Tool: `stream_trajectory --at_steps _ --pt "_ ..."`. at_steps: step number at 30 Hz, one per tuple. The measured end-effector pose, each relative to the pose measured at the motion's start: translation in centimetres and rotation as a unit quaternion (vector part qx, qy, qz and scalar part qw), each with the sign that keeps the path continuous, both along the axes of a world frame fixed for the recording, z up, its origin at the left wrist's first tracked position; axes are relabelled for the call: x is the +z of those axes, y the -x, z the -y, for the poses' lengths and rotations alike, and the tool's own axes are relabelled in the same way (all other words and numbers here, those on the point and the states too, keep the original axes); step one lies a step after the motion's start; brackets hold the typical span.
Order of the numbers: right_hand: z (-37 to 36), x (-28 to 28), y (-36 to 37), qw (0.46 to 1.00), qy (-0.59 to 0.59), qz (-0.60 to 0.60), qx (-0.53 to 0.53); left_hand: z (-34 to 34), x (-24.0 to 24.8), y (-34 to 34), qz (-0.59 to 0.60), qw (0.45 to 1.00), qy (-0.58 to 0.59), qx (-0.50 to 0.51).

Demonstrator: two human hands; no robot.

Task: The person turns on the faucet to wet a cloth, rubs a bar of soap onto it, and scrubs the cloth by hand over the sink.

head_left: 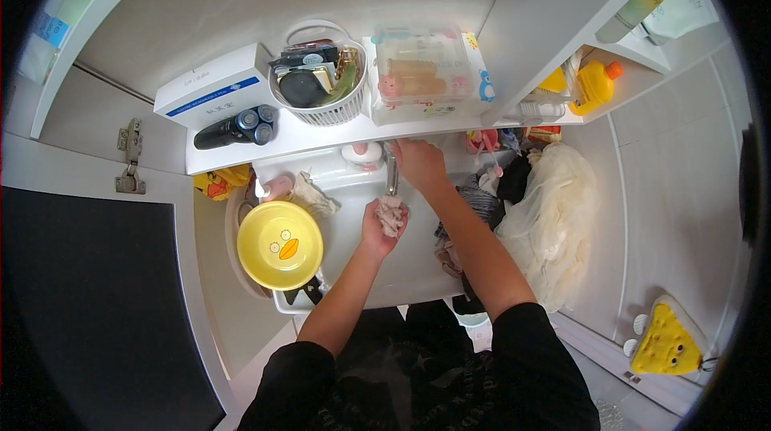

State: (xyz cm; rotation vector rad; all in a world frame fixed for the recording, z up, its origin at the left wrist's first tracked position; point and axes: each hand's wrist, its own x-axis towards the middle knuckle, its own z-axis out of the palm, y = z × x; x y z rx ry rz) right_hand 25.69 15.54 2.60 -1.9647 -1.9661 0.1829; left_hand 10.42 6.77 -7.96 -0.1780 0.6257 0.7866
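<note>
My left hand (376, 230) is closed around a crumpled, pale pinkish cloth (390, 216), palm up, over the white sink basin (353, 274). Just above the cloth is the spout of a chrome faucet (392, 176). With fingers curled, my right hand (420, 164) is at the top of the faucet, on its handle; the shelf edge partly hides the fingertips. Whether water runs is too small to tell. Left of the faucet, a soap bottle (363, 155) stands on the sink's back ledge.
A yellow basin (279, 246) with a duck face sits at the left rim, beside a wrung cloth (314, 194). Dark clothes (482, 202) and a bulky translucent plastic bag (554, 222) crowd the right. Overhead, a white shelf (321, 135) holds a basket (325, 114), boxes and a shaver (234, 127).
</note>
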Motion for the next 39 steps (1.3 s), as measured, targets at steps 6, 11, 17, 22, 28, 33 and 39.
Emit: stream_trajectory --at_steps 6,11,17,22,28,33,39 --pt "-0.1 0.1 0.1 1.000 0.010 -0.013 0.004 0.0 0.0 -0.2 0.026 1.000 -0.012 -0.008" --pt "-0.2 -0.3 -0.2 1.000 0.002 0.000 0.005 -0.2 0.0 -0.5 0.032 0.999 0.013 -0.002" --pt "-0.5 -0.2 -0.1 1.000 0.010 0.000 0.008 -0.2 -0.4 -0.1 0.052 0.999 0.002 -0.008" --pt "-0.5 0.2 -0.2 1.000 0.027 -0.005 0.001 0.1 0.4 -1.0 -0.089 0.994 -0.054 -0.007" --pt "3.5 1.1 0.1 0.972 -0.009 -0.230 -0.057 0.4 2.6 -0.9 -0.350 0.912 -0.179 -0.119" --pt "10.9 -8.0 1.1 0.778 -0.108 -0.572 -0.237 0.3 3.3 -1.7 -0.481 0.820 -0.269 -0.157" --pt "13.5 -10.0 7.3 0.521 0.131 -0.794 -0.286 0.6 1.0 -0.3 -0.615 0.713 -0.295 -0.166"
